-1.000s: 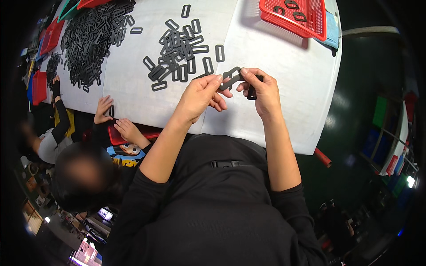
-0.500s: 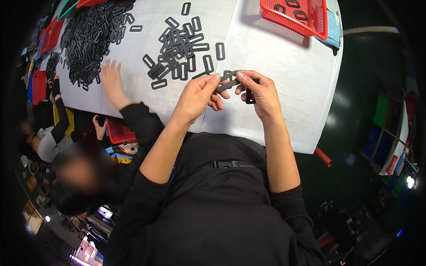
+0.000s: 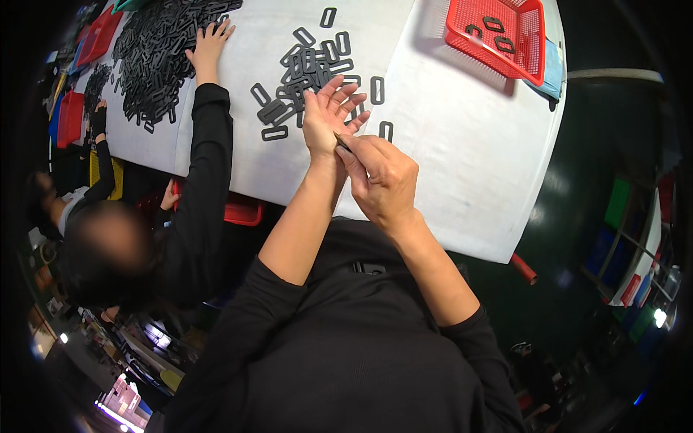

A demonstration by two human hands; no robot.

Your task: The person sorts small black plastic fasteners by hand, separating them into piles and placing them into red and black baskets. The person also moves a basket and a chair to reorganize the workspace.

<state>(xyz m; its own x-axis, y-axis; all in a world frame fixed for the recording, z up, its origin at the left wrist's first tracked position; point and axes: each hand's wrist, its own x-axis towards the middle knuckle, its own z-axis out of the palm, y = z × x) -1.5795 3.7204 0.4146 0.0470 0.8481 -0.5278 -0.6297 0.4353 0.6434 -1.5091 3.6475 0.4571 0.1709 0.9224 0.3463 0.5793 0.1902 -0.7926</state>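
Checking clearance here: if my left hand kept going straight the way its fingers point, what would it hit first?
Probably the small pile of black oval rings right under and beyond the left hand; its height above them is unclear.

No package, label or sign showed plainly near the left hand (image 3: 328, 115) or the right hand (image 3: 382, 180). Far below and to the left of both hands, by the dim lower edge, lay a small, tilted, pale pink-white glowing patch (image 3: 123, 400). Whether it was a screen could not be told.
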